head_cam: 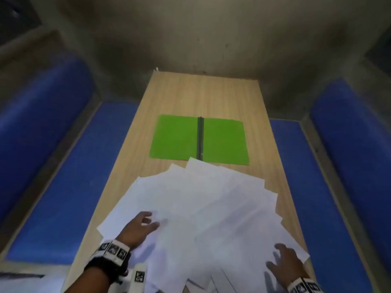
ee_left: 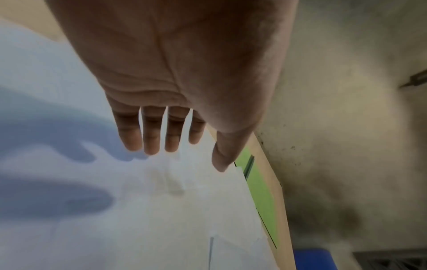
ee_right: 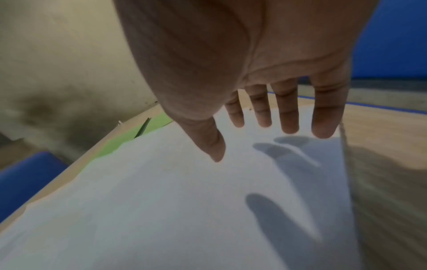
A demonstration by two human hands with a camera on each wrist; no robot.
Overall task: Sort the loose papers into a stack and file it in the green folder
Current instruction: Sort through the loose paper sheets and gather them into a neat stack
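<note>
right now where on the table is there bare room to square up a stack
Bare wood shows beyond the green folder, up to the table's far edge by the wall, and in narrow strips along both sides of the folder. The near half is crowded: the loose papers fan almost edge to edge, with the left hand and right hand over them.

Loose papers (head_cam: 196,208): thin white paper, matt, smooth, under both hands. Table (head_cam: 190,96): pale wood-grain top, smooth, low sheen, ahead of and beside the hands. Green folder (head_cam: 175,138): bright green matt covers, card or plastic, cannot tell which; dark spine strip (head_cam: 200,138) down its middle, material unclear. Benches (head_cam: 69,170) outboard of each hand: blue padded covering, faintly textured. Wall (head_cam: 211,34) beyond: rough, stained, matt plaster or concrete. Wristbands (head_cam: 113,249): white, printed black markers.
</note>
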